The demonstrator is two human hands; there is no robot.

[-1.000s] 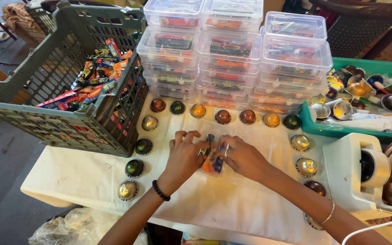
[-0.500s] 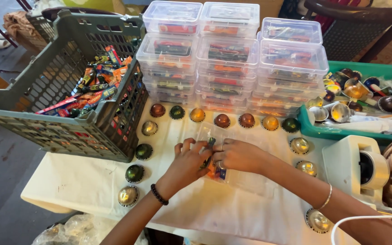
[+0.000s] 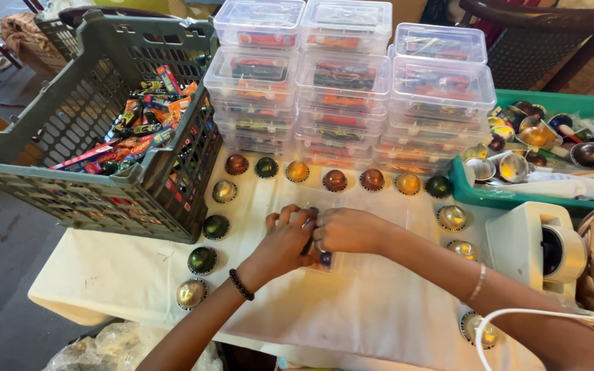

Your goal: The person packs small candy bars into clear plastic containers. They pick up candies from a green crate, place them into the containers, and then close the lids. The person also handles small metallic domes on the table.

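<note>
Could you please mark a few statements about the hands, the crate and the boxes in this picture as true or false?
1. Both hands meet over one small item at the middle of the table. True: the left hand and right hand hold a small item together.
2. The grey crate holds nothing. False: it holds colourful packets.
3. Clear lidded boxes are stacked behind the hands. True.
4. The round capsules are piled in a heap. False: they lie singly in a curved row around the hands.
5. The left wrist is bare. False: it wears a dark bead bracelet.
</note>
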